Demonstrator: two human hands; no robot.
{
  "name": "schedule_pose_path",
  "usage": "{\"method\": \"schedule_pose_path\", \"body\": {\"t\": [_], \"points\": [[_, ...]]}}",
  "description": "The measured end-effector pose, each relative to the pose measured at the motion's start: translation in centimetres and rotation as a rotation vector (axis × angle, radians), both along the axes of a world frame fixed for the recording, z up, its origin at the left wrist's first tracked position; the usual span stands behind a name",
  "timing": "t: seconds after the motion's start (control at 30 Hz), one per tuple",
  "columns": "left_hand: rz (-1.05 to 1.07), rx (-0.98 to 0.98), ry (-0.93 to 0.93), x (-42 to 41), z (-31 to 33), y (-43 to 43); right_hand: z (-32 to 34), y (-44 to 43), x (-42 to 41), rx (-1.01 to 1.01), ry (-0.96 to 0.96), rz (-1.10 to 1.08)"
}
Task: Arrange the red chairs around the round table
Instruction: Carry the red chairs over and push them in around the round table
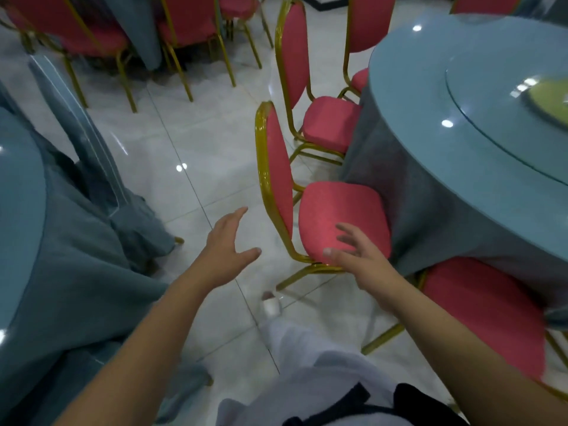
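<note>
Round table (479, 96) at right, blue-grey cloth hanging to the floor (190, 142), glass turntable (504, 124) on the tabletop. Nearest red chair (325, 216) at the table's left edge, seat partly tucked against the cloth, gold-framed back toward the open floor. Second red chair (310, 96) just beyond, also facing the table; third chair (488, 315) at the near edge, seat under the overhang. Right hand (356, 256) over the near corner of the closest seat, fingers spread wide, holding nothing; contact with the cushion unclear. Left hand (227, 244) open, fingers apart, empty, just beside the chair's back without touching. Pale trouser leg (295, 342) below, between both arms.
</note>
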State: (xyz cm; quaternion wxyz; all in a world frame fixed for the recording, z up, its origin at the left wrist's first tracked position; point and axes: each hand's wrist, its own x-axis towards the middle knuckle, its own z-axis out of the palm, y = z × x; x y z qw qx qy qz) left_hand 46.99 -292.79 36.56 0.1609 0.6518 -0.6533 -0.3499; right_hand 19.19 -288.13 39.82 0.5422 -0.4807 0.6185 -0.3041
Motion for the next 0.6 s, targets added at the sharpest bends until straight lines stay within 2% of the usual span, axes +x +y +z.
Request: {"method": "schedule_pose_path", "body": {"t": [0.2, 0.37, 0.5, 0.6], "points": [[-0.116, 0.007, -0.066, 5.1, 2.0, -12.5, -1.9, -12.8, 4.8, -0.007, -0.016, -0.043], [-0.191, 0.076, -0.085, 8.7, 3.4, -21.1, -2.8, -24.2, 11.5, 0.053, -0.142, -0.032], [-0.229, 0.089, -0.129, 10.1, 3.1, -28.4, -2.8, -33.0, 15.8, 0.085, -0.005, -0.059], [-0.3, 0.085, -0.111, 9.3, 2.7, -33.1, -3.8, -35.6, 16.8, 0.03, 0.1, -0.127]]}}
